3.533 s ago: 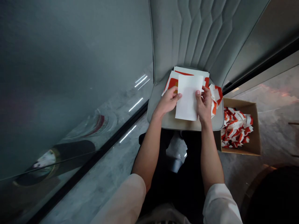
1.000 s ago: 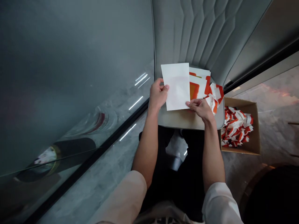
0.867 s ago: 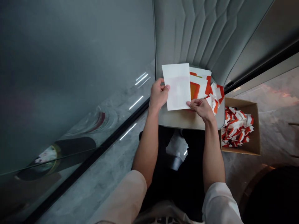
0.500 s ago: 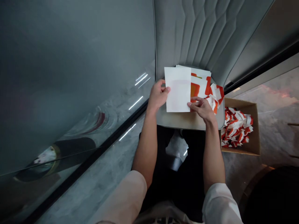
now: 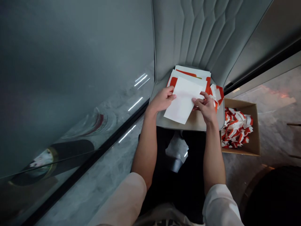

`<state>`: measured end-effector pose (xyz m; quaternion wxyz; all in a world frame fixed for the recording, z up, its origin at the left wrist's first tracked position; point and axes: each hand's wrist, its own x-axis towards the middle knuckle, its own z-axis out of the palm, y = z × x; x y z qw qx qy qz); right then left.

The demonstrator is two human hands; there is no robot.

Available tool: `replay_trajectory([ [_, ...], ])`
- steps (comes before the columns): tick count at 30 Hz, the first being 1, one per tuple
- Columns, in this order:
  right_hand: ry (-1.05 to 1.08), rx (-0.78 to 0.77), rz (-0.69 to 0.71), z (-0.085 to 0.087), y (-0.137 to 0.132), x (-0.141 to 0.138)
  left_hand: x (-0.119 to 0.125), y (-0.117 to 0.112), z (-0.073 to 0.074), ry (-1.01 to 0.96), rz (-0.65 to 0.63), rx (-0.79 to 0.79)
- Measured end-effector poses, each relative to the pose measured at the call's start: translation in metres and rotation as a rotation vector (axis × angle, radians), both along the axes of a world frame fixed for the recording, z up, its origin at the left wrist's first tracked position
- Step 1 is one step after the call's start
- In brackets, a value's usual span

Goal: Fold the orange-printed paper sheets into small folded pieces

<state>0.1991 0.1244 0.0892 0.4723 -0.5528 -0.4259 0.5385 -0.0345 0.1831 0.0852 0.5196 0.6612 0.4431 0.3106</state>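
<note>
Both hands hold a plain white sheet [image 5: 182, 100], tilted, over the seat cushion. My left hand [image 5: 162, 99] grips its left edge, and my right hand [image 5: 206, 107] pinches its right side. Under the sheet lies a stack of white sheets with red-orange print [image 5: 189, 75], partly hidden by it. Just right of the stack, close to my right hand, sits a heap of folded red-and-white paper pieces [image 5: 216, 95].
A cardboard box [image 5: 255, 131] on the marble floor at the right is full of folded red-and-white pieces. A grey quilted seat back [image 5: 195, 34] rises behind the cushion [image 5: 188, 124]. A dark glossy panel [image 5: 70, 62] runs along the left.
The white sheet has turned from upright to tilted and dropped lower, uncovering more of the printed stack. My left hand has moved down and inward with it.
</note>
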Motion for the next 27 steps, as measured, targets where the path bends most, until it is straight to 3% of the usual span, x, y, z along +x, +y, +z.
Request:
replay_trajectory([
  [2, -0.05, -0.014, -0.03, -0.003, -0.003, 0.0, 0.004, -0.002, 0.0, 0.072, 0.046, 0.049],
  [6, -0.24, -0.007, -0.181, -0.014, -0.006, 0.004, 0.025, -0.017, 0.006, 0.24, 0.325, 0.314],
  [7, -0.281, 0.002, -0.207, -0.018, -0.006, 0.006, 0.032, -0.022, 0.007, 0.286, 0.324, 0.367],
  [12, -0.424, 0.024, -0.283, -0.029, -0.007, 0.012, 0.059, -0.044, 0.012, 0.546, 0.002, 0.382],
  [16, -0.456, 0.025, -0.364, -0.033, -0.009, 0.007, 0.063, -0.055, 0.009, 0.58, -0.078, 0.417],
  [22, -0.412, -0.05, -0.164, -0.022, -0.028, 0.003, 0.055, -0.066, 0.001, 0.59, -0.065, 0.445],
  [27, -0.886, 0.148, 0.039, -0.01, -0.06, 0.015, 0.032, -0.076, -0.007, 0.485, -0.114, 0.37],
])
